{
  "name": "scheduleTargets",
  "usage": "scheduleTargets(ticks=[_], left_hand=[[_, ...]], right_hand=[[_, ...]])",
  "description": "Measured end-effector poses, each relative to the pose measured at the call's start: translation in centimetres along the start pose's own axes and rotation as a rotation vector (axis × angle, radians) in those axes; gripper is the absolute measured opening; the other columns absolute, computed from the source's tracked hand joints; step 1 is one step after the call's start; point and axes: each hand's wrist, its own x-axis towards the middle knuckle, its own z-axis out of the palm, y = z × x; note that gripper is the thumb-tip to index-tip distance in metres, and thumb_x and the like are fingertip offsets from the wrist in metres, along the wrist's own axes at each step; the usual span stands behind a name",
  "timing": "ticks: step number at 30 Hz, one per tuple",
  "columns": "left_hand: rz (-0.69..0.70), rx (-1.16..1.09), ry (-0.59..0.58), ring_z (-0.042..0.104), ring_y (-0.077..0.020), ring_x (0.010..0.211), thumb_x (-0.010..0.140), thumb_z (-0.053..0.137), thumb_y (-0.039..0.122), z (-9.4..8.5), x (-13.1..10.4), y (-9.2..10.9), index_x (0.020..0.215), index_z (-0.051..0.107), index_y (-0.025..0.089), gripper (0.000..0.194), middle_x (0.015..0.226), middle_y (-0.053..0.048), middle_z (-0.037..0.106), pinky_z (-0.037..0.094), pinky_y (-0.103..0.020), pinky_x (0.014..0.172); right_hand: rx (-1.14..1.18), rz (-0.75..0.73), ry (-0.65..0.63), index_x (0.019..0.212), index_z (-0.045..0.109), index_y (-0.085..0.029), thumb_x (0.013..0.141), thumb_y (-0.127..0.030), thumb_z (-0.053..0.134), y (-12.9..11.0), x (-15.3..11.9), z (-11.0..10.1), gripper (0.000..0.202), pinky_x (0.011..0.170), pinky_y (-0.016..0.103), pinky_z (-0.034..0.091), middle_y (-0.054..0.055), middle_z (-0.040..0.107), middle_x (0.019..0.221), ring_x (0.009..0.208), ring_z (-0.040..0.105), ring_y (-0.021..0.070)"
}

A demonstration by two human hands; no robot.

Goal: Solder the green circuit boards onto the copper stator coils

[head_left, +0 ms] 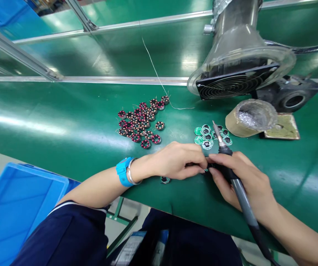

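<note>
My left hand [179, 160], a blue strap and a silver bangle at its wrist, is closed in a pinch on a small dark piece, mostly hidden by the fingers. Against its fingertips rest those of my right hand [247, 177], which is closed around a soldering iron [240, 192]; the iron's tip points away from me, over small round circuit boards [207, 144]. Another round board [165, 180] lies under my left wrist. Further left, several copper-wound ring coils [141, 118] are grouped on the green table [64, 122].
A fume extractor hood [242, 55] with a black fan grille hangs at the back right. Below it stand a cup-like pot [243, 118], a soldering iron stand [292, 94] and a sponge tray [282, 127]. Thin solder wire [156, 72] dangles behind the coils. A blue crate [17, 207] is at lower left.
</note>
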Motion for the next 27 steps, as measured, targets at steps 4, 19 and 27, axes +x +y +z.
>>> scheduleTargets(ticks=[4,19,27], left_hand=[[-0.123,-0.081,0.031,0.061,-0.0085,0.070,0.085,0.056,0.013,0.1,0.2,0.9,0.087,0.067,0.016,0.011,0.085,-0.001,0.067,0.046,-0.018,0.065],[-0.605,-0.291,-0.076,0.057,-0.0084,0.066,0.084,0.059,0.024,-0.1,0.6,1.6,0.086,0.067,0.017,0.010,0.075,0.003,0.066,0.040,-0.018,0.057],[-0.559,-0.208,-0.112,0.055,-0.0076,0.062,0.083,0.057,0.015,-0.6,0.8,2.0,0.086,0.066,0.018,0.010,0.074,0.004,0.066,0.037,-0.018,0.058]], right_hand=[[0.002,-0.007,0.007,0.121,0.057,-0.024,0.086,-0.010,0.064,-0.1,0.1,-0.1,0.039,0.061,0.025,0.050,0.001,0.070,0.090,0.069,0.059,0.0120],[-0.033,-0.171,0.015,0.128,0.056,-0.022,0.083,0.000,0.061,0.3,-0.3,0.3,0.050,0.075,0.032,0.056,-0.001,0.068,0.084,0.075,0.061,0.0133],[-0.021,-0.191,-0.021,0.128,0.056,-0.020,0.082,0.001,0.060,0.4,-0.3,0.1,0.050,0.072,0.033,0.056,0.000,0.066,0.080,0.074,0.060,0.0145]])
